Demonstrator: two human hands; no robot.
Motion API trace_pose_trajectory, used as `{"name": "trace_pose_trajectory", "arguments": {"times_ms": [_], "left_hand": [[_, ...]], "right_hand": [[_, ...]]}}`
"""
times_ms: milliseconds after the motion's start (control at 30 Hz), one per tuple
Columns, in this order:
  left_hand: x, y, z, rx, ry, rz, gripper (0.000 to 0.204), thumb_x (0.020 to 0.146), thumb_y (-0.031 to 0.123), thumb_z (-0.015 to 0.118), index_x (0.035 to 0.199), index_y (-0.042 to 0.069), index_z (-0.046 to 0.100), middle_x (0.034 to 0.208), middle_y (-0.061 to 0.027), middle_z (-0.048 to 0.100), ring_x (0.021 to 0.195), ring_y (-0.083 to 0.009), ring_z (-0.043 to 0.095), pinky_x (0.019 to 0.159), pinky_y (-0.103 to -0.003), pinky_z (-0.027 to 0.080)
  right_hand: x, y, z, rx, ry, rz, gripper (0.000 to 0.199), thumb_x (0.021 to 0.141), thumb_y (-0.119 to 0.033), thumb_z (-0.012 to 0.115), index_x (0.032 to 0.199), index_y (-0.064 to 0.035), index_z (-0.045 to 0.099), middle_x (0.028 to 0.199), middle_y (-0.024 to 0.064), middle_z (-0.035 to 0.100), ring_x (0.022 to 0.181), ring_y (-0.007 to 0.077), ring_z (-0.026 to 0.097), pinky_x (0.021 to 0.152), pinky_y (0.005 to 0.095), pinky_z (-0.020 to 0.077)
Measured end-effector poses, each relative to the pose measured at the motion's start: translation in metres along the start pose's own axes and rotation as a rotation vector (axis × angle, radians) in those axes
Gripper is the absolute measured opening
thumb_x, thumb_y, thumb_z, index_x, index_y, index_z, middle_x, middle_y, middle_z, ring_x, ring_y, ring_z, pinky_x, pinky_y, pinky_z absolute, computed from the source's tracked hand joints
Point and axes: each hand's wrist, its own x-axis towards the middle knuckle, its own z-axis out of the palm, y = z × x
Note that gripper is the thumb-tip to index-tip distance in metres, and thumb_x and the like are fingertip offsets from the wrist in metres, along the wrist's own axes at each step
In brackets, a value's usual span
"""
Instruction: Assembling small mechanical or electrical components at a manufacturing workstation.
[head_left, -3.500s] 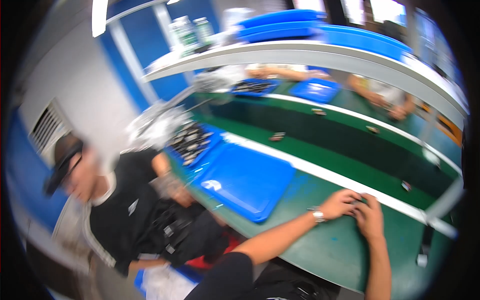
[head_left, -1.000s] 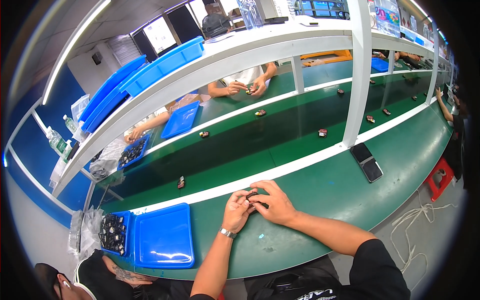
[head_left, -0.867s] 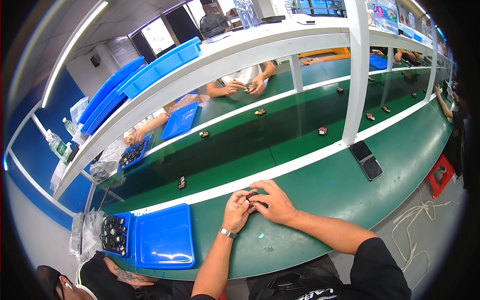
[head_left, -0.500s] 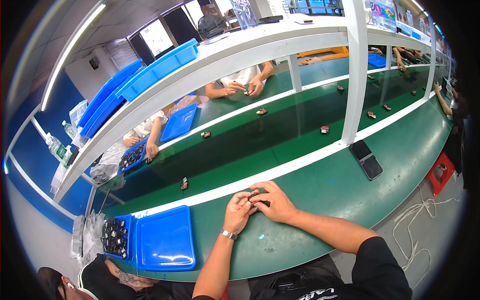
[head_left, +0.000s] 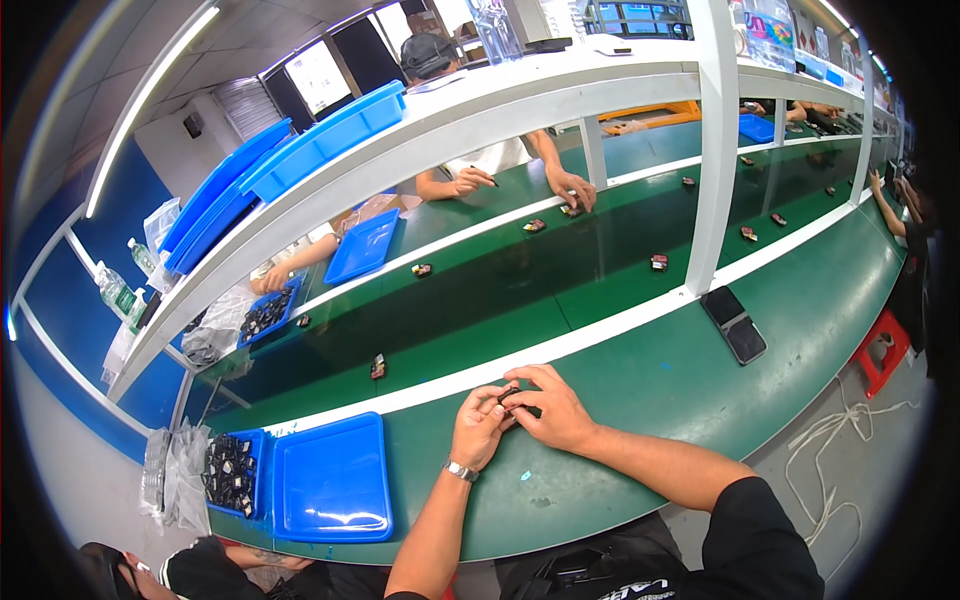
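Note:
Over the green worktop (head_left: 620, 420), my left hand (head_left: 478, 428) and my right hand (head_left: 556, 412) meet in front of me. Both are closed around a small dark device with reddish parts (head_left: 514, 396), which is mostly covered by my fingers. It looks like the small black-and-red pieces (head_left: 378, 366) spaced along the green conveyor belt (head_left: 480, 310) beyond the white rail. A wide blue tray (head_left: 330, 480) lies left of my left forearm.
A blue bin (head_left: 262, 470) of black parts and clear plastic bags stand at the far left. To the right lies a dark phone-like device (head_left: 736, 326). White posts (head_left: 712, 150) hold a shelf with blue trays (head_left: 320, 140). Co-workers sit across the belt and at both sides.
My hands stay together on the device, with little visible shift. Across the belt, one co-worker's hand has reached down to a piece on it; another's has drawn back, leaving a piece there.

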Motion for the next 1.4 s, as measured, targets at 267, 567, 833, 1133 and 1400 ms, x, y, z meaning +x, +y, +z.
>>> {"name": "trace_pose_trajectory", "arguments": {"times_ms": [267,567,833,1133,1400], "left_hand": [[-0.001,0.0,-0.001,-0.005,-0.003,0.058,0.024,0.098,0.002,0.054,0.121,0.004,0.049,0.139,-0.0177,0.053,0.118,-0.0261,0.06,0.101,-0.044,0.051],[-0.002,0.002,-0.001,-0.04,-0.001,-0.017,0.025,0.097,0.004,0.057,0.122,0.004,0.053,0.14,-0.0174,0.052,0.118,-0.0264,0.06,0.1,-0.044,0.052],[-0.001,-0.005,0.004,0.014,0.094,0.068,0.025,0.095,0.005,0.061,0.119,0.001,0.054,0.135,-0.0176,0.057,0.111,-0.0262,0.064,0.093,-0.043,0.056],[0.0,-0.001,0.008,0.05,0.162,-0.013,0.027,0.098,0.005,0.056,0.125,0.004,0.051,0.127,-0.0135,0.06,0.11,-0.021,0.063,0.093,-0.038,0.055],[0.001,0.004,0.015,0.071,0.18,-0.046,0.026,0.1,0.005,0.052,0.126,0.005,0.051,0.125,-0.0096,0.062,0.107,-0.017,0.063,0.091,-0.034,0.055]], "right_hand": [[0.003,-0.005,0.0,0.011,0.023,-0.063,0.016,0.078,-0.005,0.069,0.093,-0.0087,0.074,0.126,0.0093,0.06,0.122,0.031,0.051,0.101,0.0403,0.0452],[0.0,0.005,0.0,-0.002,0.017,-0.016,0.019,0.078,-0.005,0.07,0.095,-0.0113,0.074,0.126,0.0071,0.06,0.122,0.0287,0.051,0.101,0.0388,0.0454],[0.002,0.009,0.004,0.065,-0.039,0.006,0.016,0.08,-0.006,0.068,0.095,-0.0091,0.073,0.132,0.0078,0.059,0.126,0.0303,0.049,0.104,0.0413,0.0431],[0.006,0.01,-0.005,-0.099,-0.037,-0.143,0.021,0.08,-0.009,0.071,0.101,-0.0083,0.07,0.123,0.0113,0.059,0.119,0.0316,0.053,0.099,0.0408,0.0457],[0.012,0.006,-0.005,-0.161,0.03,-0.204,0.019,0.073,-0.002,0.073,0.089,-0.0058,0.065,0.097,0.0067,0.059,0.092,0.0256,0.059,0.075,0.0358,0.0526]]}}
